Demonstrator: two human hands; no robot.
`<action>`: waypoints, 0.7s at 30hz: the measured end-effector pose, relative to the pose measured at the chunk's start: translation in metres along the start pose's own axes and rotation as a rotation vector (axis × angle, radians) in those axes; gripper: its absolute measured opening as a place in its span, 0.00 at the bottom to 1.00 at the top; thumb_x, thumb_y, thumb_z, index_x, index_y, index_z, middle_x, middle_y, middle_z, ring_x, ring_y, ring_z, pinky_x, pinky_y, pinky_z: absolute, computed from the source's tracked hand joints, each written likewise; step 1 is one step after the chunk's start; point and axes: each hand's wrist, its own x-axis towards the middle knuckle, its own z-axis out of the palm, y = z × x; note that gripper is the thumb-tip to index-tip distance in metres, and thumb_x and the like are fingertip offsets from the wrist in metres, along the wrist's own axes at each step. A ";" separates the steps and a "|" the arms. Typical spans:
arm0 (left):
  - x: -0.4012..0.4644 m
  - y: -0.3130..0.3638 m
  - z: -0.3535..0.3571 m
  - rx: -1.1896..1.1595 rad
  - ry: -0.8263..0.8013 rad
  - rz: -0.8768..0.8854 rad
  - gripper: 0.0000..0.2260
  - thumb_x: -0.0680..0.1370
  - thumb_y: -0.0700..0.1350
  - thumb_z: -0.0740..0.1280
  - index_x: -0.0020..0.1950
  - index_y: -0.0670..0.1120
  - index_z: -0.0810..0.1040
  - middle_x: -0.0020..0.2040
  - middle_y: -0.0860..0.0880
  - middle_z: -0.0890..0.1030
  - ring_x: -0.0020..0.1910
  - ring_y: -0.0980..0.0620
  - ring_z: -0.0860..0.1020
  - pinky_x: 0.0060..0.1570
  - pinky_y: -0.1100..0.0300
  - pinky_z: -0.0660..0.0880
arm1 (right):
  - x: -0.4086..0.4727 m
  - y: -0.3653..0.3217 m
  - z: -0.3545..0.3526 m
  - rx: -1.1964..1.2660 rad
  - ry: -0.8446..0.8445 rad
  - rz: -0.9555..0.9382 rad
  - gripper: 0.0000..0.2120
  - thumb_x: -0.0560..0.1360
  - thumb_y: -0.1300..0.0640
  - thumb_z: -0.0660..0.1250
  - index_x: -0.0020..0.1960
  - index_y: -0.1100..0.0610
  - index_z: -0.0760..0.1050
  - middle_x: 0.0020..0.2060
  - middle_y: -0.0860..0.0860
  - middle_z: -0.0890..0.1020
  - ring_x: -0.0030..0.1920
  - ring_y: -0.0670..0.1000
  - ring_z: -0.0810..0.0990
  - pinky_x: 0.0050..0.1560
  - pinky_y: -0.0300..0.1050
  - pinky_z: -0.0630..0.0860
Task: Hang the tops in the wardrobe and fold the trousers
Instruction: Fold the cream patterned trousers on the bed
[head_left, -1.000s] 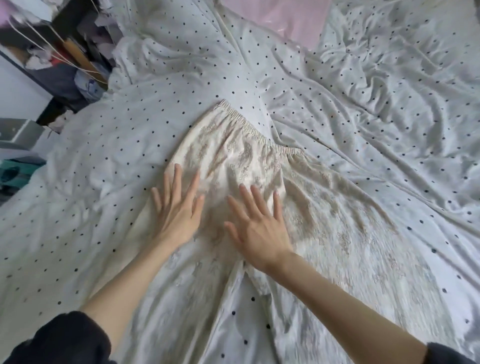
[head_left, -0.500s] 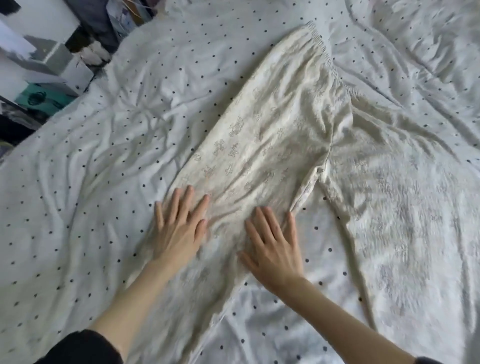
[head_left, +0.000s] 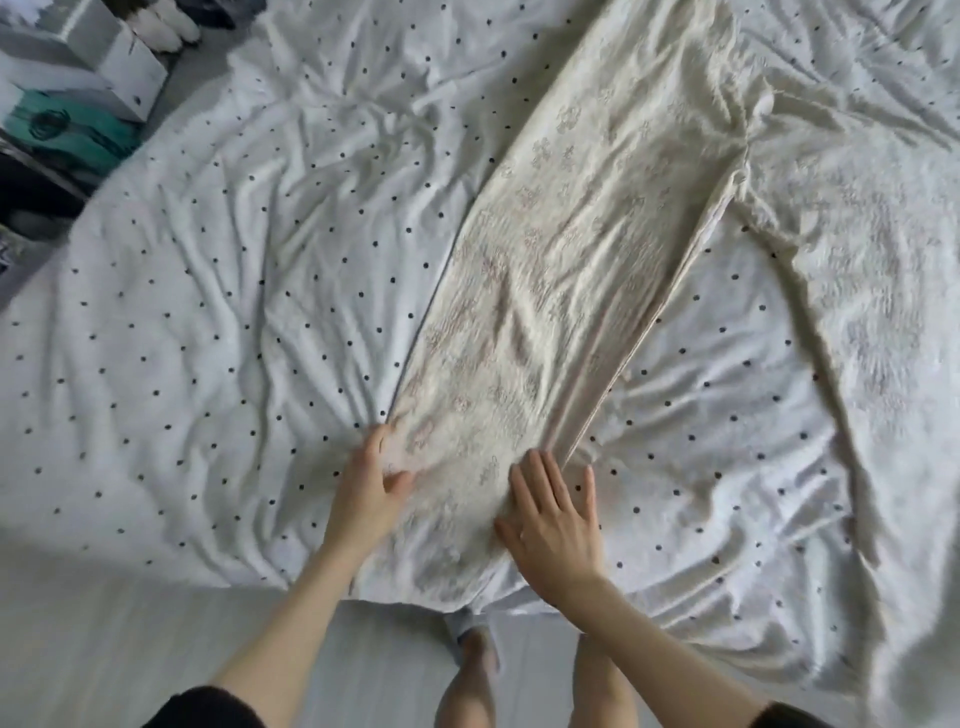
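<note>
Cream patterned trousers (head_left: 561, 270) lie spread on the polka-dot bed, legs apart; the left leg runs down toward the bed's near edge, the right leg (head_left: 872, 322) stretches off to the right. My left hand (head_left: 371, 488) rests on the left edge of the left leg near its hem, fingers slightly bent at the fabric edge. My right hand (head_left: 553, 512) lies flat with straight fingers on the right side of the same leg. The waistband is out of view at the top.
The white dotted bed sheet (head_left: 208, 322) is wrinkled and ends at a near edge over a pale floor (head_left: 104, 639). White and teal boxes (head_left: 78, 104) stand on the floor at the upper left. My legs and feet show below the bed edge.
Both hands have slid down the left trouser leg from the hip area toward its hem, smoothing it. The view has tilted down, bringing the bed edge and floor into sight.
</note>
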 end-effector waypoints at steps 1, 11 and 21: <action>-0.003 -0.005 -0.002 -0.111 -0.065 -0.124 0.24 0.77 0.44 0.67 0.71 0.45 0.64 0.62 0.54 0.70 0.50 0.58 0.73 0.51 0.65 0.71 | -0.008 -0.006 0.003 0.013 -0.018 -0.001 0.29 0.74 0.41 0.52 0.65 0.57 0.75 0.66 0.56 0.75 0.67 0.56 0.72 0.69 0.63 0.50; -0.032 0.034 -0.036 -0.280 -0.249 -0.228 0.14 0.76 0.47 0.67 0.53 0.36 0.75 0.44 0.41 0.78 0.43 0.47 0.75 0.44 0.54 0.68 | -0.035 0.014 -0.031 0.542 0.032 -0.043 0.13 0.81 0.57 0.58 0.60 0.54 0.78 0.62 0.47 0.78 0.63 0.50 0.75 0.64 0.45 0.70; -0.076 0.211 0.055 -0.046 -0.327 0.145 0.09 0.77 0.46 0.65 0.44 0.42 0.72 0.39 0.48 0.75 0.39 0.49 0.74 0.39 0.57 0.69 | -0.104 0.152 -0.080 1.212 0.169 0.411 0.10 0.80 0.61 0.58 0.53 0.57 0.78 0.43 0.49 0.83 0.45 0.50 0.82 0.48 0.41 0.77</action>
